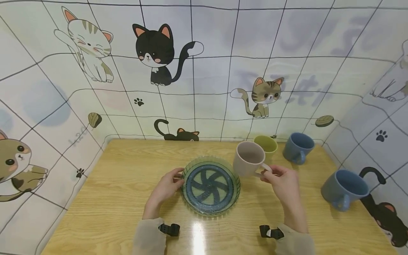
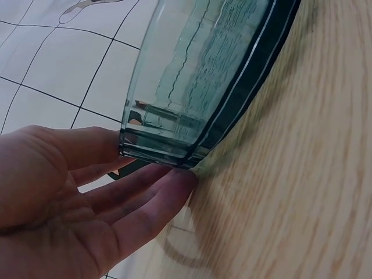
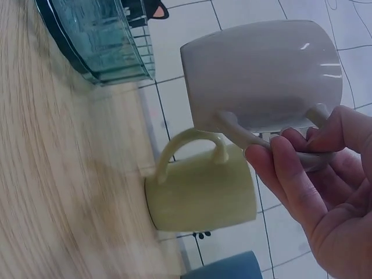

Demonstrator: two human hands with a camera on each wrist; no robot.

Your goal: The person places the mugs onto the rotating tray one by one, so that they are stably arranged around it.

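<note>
A round green glass dish [image 1: 209, 186] with a scalloped rim and a blue swirl pattern stands on the wooden table. My left hand [image 1: 166, 187] holds its left edge; in the left wrist view the thumb lies at the rim and the other fingers [image 2: 165, 197] are low against the side. My right hand [image 1: 283, 180] grips a pale pinkish-grey mug [image 1: 243, 166] by its handle, thumb and fingers pinching it. The mug hangs above the table, just right of the dish, upright with a slight tilt. Behind it stands a yellow-green mug [image 1: 267, 143], partly hidden in the head view.
Two blue mugs stand to the right, one blue mug [image 1: 298, 145] at the back and another blue mug [image 1: 342, 187] nearer the right edge. A cat-patterned tiled sheet [image 1: 213, 78] encloses the wooden table [image 1: 127, 177] at the back and sides.
</note>
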